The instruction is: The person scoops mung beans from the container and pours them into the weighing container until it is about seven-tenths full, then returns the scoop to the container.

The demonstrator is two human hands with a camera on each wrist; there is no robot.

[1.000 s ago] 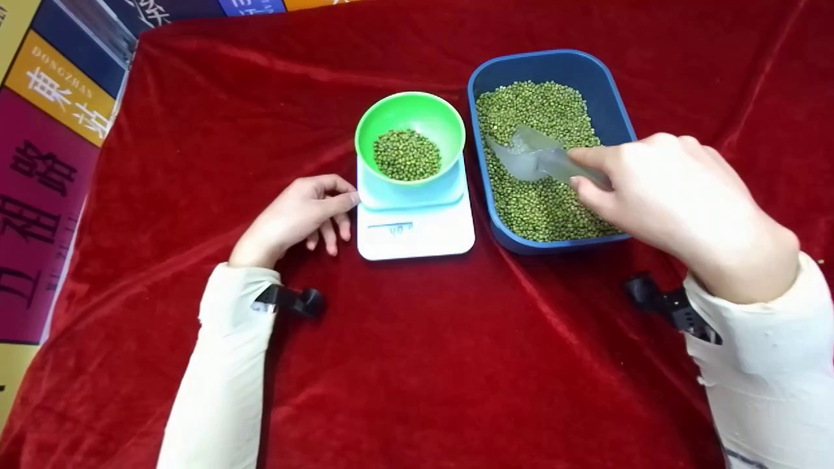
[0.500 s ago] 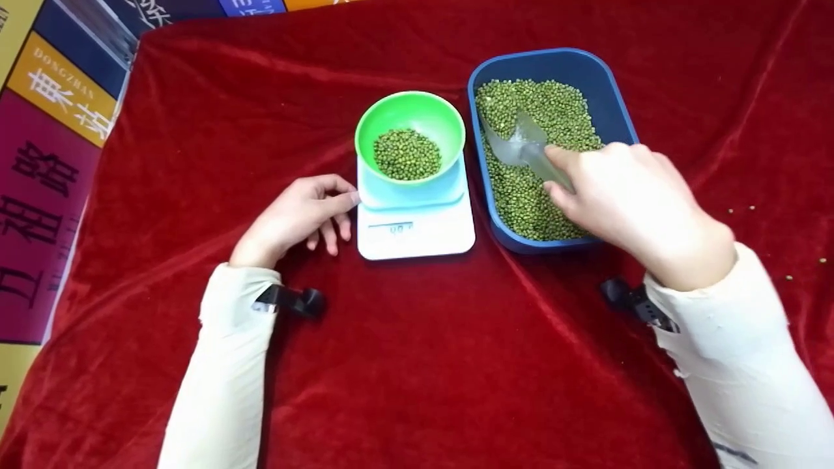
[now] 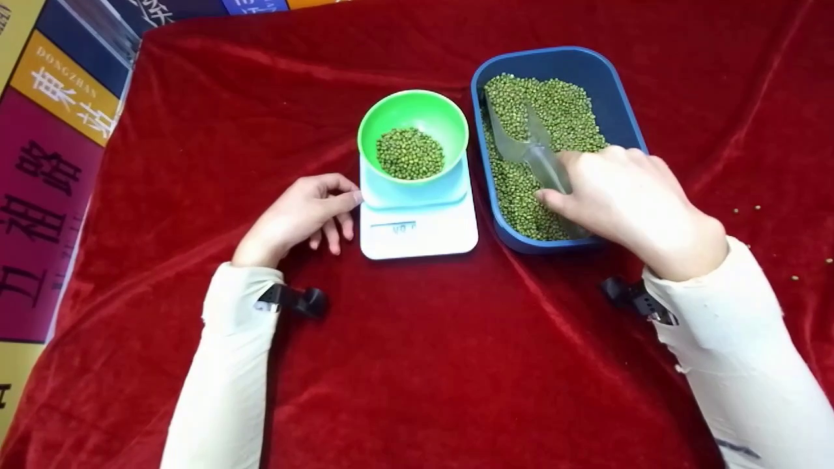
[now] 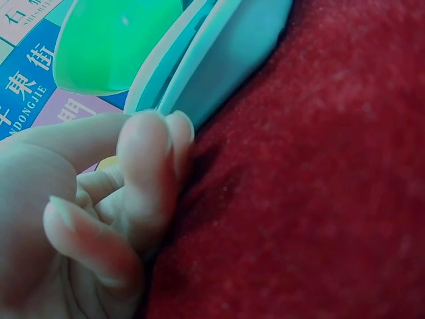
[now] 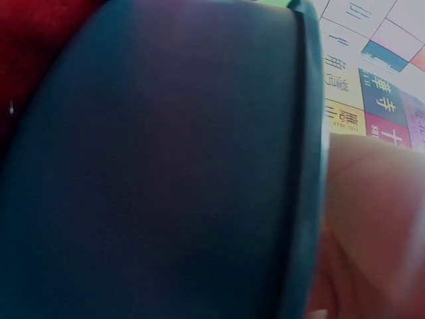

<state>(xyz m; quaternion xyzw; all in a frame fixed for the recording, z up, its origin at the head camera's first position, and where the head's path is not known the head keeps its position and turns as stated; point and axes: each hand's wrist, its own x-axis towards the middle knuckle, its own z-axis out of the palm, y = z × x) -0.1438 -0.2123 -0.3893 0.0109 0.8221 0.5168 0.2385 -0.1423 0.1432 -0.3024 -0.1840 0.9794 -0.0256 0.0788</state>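
Note:
A green bowl [image 3: 413,117] with green beans in its bottom stands on a white kitchen scale [image 3: 417,228]. My left hand [image 3: 301,213] lies on the red cloth, its fingertips touching the scale's left edge [image 4: 219,73]; the bowl [image 4: 113,43] shows above them. To the right, a blue tub [image 3: 603,85] is filled with green beans [image 3: 560,111]. My right hand [image 3: 629,202] grips the handle of a clear plastic scoop [image 3: 521,140], whose blade is dug into the beans near the tub's left wall. The right wrist view shows only the tub's dark outer wall [image 5: 166,173] close up.
A red velvet cloth [image 3: 417,365] covers the table. A few loose beans [image 3: 749,212] lie on it at the far right. A floor with coloured printed panels [image 3: 45,130] shows past the cloth's left edge.
My right hand has swung the scoop leftward and nearer, turning its blade toward the tub's far left and sinking it into the beans. The left hand has stayed put.

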